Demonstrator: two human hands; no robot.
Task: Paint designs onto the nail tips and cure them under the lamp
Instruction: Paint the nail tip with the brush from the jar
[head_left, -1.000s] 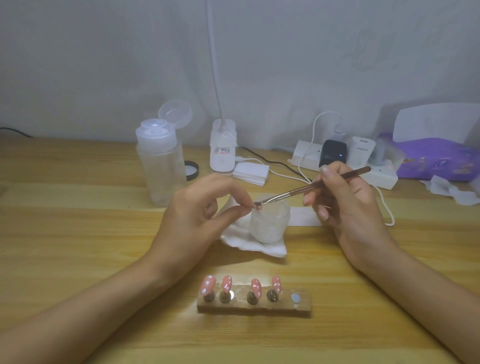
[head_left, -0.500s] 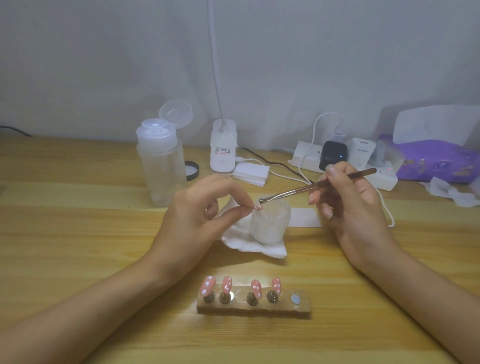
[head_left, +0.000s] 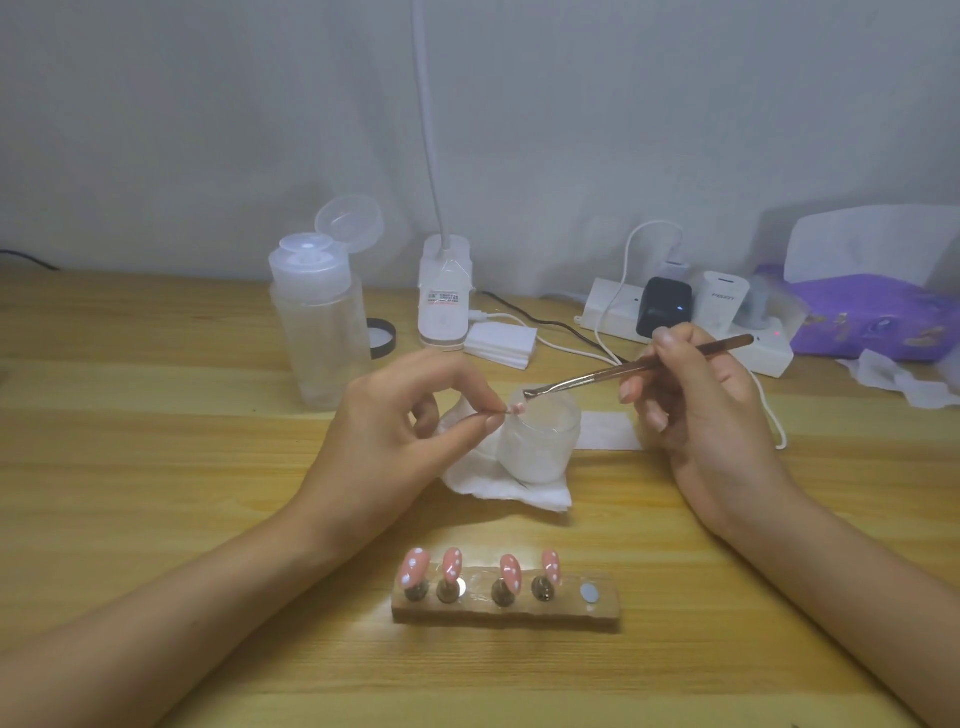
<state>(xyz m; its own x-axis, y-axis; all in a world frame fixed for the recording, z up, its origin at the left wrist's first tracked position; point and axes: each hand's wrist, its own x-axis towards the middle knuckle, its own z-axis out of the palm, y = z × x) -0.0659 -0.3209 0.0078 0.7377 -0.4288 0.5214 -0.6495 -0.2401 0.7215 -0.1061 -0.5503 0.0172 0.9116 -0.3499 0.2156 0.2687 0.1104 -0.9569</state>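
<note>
At the centre of the bench (head_left: 156, 467), above the frosted jar (head_left: 540, 441): the left hand (head_left: 395, 431) pinches a small pink nail tip (head_left: 517, 409) between thumb and forefinger. Those fingers (head_left: 480, 423) are closed tightly on it and the rest are loosely curled. The right hand (head_left: 696, 405) holds the brush (head_left: 623, 370) pen-fashion, its fingers wrapped round the metal handle. One second earlier the bristle end lay against the nail tip. It now stands just above and to the right of it, parted by a narrow gap, over the jar mouth, while the left hand has hardly shifted. The stroke therefore appears finished, or the brush is on its way to a reload or rinse; which of these cannot be told. On the wooden holder (head_left: 509, 610) nearer the person, four pink tips with white dots (head_left: 511, 571) stand upright. The fifth seat (head_left: 588, 592) at its right end is bare, and is probably the place for the tip in hand. The white gooseneck lamp (head_left: 444, 306) stands at the back of the bench, well apart; curing of this tip is judged still to come.
</note>
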